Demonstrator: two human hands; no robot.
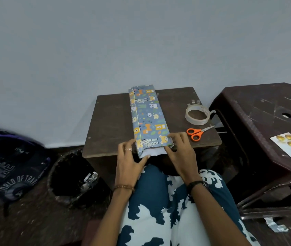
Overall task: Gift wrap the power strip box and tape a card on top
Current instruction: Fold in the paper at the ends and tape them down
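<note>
Tape roll (197, 114), scissors (198, 132) rightward
</note>
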